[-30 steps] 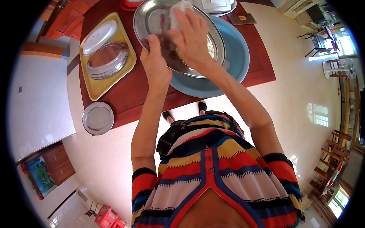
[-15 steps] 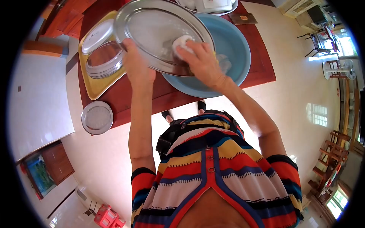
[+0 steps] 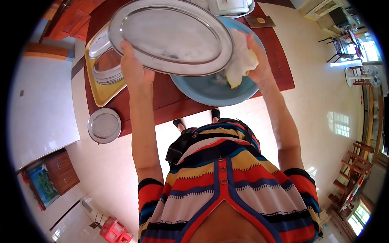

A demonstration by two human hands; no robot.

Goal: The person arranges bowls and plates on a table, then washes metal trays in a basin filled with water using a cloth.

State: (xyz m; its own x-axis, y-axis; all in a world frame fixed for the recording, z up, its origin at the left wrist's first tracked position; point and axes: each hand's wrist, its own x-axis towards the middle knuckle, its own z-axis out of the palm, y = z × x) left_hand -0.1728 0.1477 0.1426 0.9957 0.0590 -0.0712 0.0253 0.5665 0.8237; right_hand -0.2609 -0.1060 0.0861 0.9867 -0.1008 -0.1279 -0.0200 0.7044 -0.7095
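A large oval metal platter is held up, tilted, over the table and the near-left part of a blue basin. My left hand grips its lower left rim, thumb on the upper face. At the platter's right end my right hand is closed around a white and yellow cloth, which hangs loosely above the basin. Whether the cloth touches the rim I cannot tell. Water seems to lie in the basin, mostly hidden by the platter and cloth.
On the dark red table, a yellow tray at left carries several oval metal dishes. A round metal plate sits at the front left corner. White dishes stand at the back, beside a brown flat object.
My right hand has moved right, off the platter's face to its right end, and the bunched cloth now hangs spread out. The platter has shifted slightly left with my left hand.
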